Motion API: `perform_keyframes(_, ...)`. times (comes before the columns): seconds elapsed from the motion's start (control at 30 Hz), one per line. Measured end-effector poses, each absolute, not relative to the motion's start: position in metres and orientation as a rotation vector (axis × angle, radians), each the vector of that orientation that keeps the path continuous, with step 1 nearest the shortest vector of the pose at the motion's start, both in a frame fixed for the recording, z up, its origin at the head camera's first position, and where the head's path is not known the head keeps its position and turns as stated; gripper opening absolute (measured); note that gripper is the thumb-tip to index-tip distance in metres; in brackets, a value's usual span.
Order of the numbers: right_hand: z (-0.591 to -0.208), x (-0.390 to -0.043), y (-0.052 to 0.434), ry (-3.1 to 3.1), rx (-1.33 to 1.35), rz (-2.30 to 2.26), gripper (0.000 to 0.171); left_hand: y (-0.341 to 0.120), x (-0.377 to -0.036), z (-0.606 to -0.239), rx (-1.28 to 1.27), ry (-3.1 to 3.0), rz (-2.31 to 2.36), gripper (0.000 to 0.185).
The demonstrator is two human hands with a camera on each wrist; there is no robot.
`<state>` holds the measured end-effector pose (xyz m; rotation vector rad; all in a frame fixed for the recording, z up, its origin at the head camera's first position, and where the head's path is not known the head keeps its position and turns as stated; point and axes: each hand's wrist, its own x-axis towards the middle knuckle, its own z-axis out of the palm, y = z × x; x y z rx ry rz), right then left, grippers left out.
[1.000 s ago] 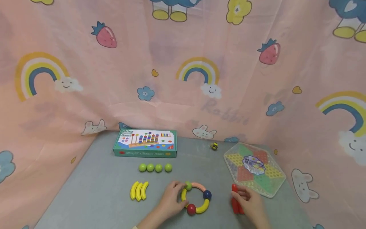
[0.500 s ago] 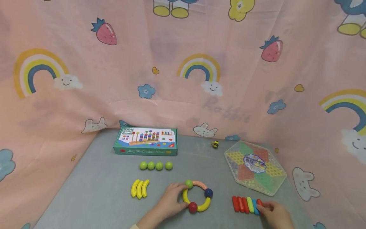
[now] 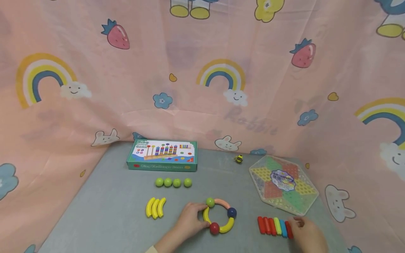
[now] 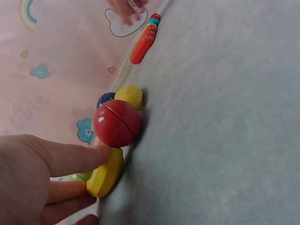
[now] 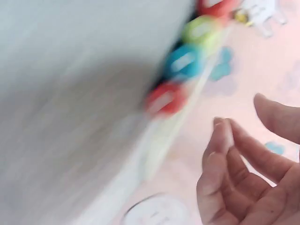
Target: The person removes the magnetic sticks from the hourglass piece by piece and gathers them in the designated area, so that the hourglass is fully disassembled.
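Fingers of the left hand (image 3: 190, 222) curled against the ring of curved pieces and balls (image 3: 219, 217), pinching its yellow segment at the ring's left edge on the grey table (image 3: 104, 211). In the head view, the right hand (image 3: 305, 232) sat at the right end of a row of short coloured bars (image 3: 274, 226), which lay to the right of the ring; its fingers looked loose, touching the end bar without clearly closing on it. Left of the ring lay three yellow arcs (image 3: 155, 207), and beyond the ring four green balls (image 3: 173, 182) and a game box (image 3: 162, 155). A hexagonal board (image 3: 283, 183) lay beyond the bars.

From the left wrist, thumb and fingers (image 4: 70, 159) pressed the yellow segment (image 4: 107, 172) beside the red ball (image 4: 116, 123). Steadying the ring with light, even pressure seemed wise, since its joints looked likely to part.

From the right wrist, blurred, the hand's fingers (image 5: 225, 154) were spread and relaxed, holding nothing, just beside the red end bar (image 5: 165, 98).
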<state>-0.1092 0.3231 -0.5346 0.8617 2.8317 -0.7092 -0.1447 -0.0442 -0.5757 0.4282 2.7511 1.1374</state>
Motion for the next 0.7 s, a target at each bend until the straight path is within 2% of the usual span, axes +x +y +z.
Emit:
perform_keyframes(0.13, -0.520, -0.113, 0.290, 2.926, 0.626, -0.860, 0.045, -0.040, -0.146, -0.571, 0.433, 2.774, 1.048, 0.058)
perform_keyframes(0.3, -0.521, -0.126, 0.237, 2.844, 0.318, -1.021, 0.036, -0.039, -0.142, -0.570, 0.437, 2.814, 0.995, 0.057)
perform_keyframes(0.53, -0.534, -0.147, 0.202, 2.803, 0.138, -0.978, 0.043, -0.044, -0.137, -0.563, 0.480, 2.857, 0.883, 0.060)
perform_keyframes(0.7, -0.542, -0.155, 0.196, 2.772, 0.102, -0.953, 0.038, -0.047, -0.136, -0.560, 0.549, 2.820, 0.867, 0.066)
